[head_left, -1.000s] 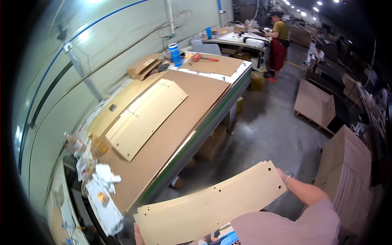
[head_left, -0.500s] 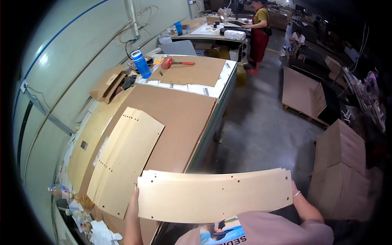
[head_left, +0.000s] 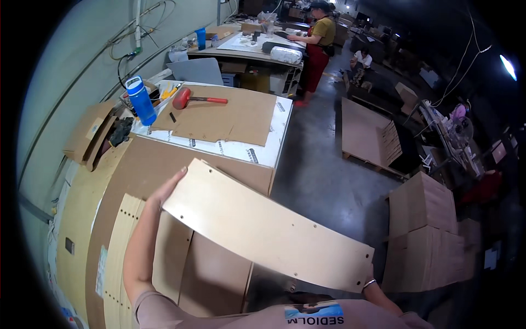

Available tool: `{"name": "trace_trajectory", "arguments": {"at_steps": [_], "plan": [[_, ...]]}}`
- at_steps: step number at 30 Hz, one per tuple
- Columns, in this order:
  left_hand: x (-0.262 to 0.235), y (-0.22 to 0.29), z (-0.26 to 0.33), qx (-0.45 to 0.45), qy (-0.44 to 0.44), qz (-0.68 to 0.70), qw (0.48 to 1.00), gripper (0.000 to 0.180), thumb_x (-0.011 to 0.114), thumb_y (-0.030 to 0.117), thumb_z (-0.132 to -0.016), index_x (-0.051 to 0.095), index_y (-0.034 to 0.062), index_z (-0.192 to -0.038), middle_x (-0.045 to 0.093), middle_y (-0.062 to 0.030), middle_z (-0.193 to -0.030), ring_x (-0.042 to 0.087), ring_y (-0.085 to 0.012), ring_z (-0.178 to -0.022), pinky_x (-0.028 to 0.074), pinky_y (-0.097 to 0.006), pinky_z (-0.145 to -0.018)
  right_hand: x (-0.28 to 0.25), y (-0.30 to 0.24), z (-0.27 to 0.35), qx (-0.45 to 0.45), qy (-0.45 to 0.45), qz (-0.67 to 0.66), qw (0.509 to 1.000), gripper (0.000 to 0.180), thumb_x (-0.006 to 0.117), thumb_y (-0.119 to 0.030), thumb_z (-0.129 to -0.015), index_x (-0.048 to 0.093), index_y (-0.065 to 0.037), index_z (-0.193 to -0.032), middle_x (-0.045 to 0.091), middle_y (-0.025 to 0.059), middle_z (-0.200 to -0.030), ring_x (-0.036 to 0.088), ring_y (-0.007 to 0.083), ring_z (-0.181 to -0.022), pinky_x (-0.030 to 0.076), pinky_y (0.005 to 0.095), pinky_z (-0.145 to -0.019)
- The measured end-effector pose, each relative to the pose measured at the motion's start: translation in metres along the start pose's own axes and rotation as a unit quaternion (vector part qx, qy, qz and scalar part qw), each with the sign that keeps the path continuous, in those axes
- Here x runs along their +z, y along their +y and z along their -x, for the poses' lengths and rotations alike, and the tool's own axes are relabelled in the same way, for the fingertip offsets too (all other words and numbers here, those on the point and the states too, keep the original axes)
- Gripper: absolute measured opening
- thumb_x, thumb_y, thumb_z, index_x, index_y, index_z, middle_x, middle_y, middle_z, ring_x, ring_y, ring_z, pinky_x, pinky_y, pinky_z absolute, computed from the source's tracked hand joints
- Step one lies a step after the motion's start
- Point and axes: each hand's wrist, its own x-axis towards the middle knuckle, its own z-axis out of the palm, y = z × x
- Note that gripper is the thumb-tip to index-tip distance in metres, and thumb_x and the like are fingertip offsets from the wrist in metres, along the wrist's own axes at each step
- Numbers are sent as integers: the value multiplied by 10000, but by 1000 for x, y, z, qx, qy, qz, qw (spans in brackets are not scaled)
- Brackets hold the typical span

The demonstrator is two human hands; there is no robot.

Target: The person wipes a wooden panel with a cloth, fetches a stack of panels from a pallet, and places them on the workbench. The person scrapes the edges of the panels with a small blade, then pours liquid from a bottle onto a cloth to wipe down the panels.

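A pale plywood panel [head_left: 257,222] with small holes near its ends and long edges is held up in front of me. It slants from upper left to lower right. My left hand [head_left: 171,188] is closed round its left end, with fingertips on the upper corner. At the right end my right hand [head_left: 370,276] grips the panel; most of its fingers are hidden behind the wood, and a bracelet shows at the wrist. Below my left forearm, similar plywood panels [head_left: 116,249] with rows of holes lie stacked on a brown board [head_left: 219,274].
Beyond the panel, a red mallet [head_left: 183,98] rests on cardboard [head_left: 241,118] beside a blue bottle [head_left: 141,101]. Folded cardboard [head_left: 90,134] leans by the wall. Cartons [head_left: 422,219] stand to the right. A person [head_left: 318,44] works at the far table; another [head_left: 361,59] is farther right.
The panel has swung from nearly level to slanted, its left end moving up and away from me. My left arm now reaches farther forward over the stack. Both hands keep their hold.
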Motion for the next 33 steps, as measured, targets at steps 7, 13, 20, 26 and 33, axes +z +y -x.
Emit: {"name": "trace_trajectory", "arguments": {"at_steps": [7,13,20,26,33], "plan": [[-82,23,-121,-21,-26,-30,999,635,475,566,-946,556,55,-1314,635,-86,-1222,641,-160,-1024,524,-300,-873,122,9,-53,38,16,-22,999,504,360,-435,-981,561,-47,-1233,631,116,-1148,631,280,-1021,530,419,-864],[-67,58,-144,-55,11,-119,991,703,458,608,-933,537,32,-1328,620,-114,-1251,641,-200,-1043,505,-307,-898,150,3,-56,40,49,-49,997,508,361,-440,-980,555,-47,-1238,627,118,-1155,629,281,-1024,528,419,-869],[-88,55,-109,198,348,-430,809,371,584,326,-937,672,-8,-1074,686,-69,-904,617,-174,-867,486,-346,-744,137,-4,-67,106,12,-50,993,529,360,-459,-978,545,-41,-1245,620,126,-1171,621,284,-1039,517,421,-890],[156,-45,64,225,269,41,936,324,553,307,-966,577,36,-790,619,-62,-860,591,-162,-816,485,-306,-780,69,-53,-116,189,-127,66,971,508,341,-367,-1004,476,-4,-1333,521,153,-1361,471,294,-1278,359,448,-1081],[408,-237,122,-37,167,477,862,663,413,647,-925,551,99,-1271,589,-87,-1262,541,-270,-1171,403,-485,-1001,97,-97,-187,300,-282,379,829,673,361,-635,-951,519,-103,-1332,558,51,-1313,521,217,-1183,461,410,-942]]}}
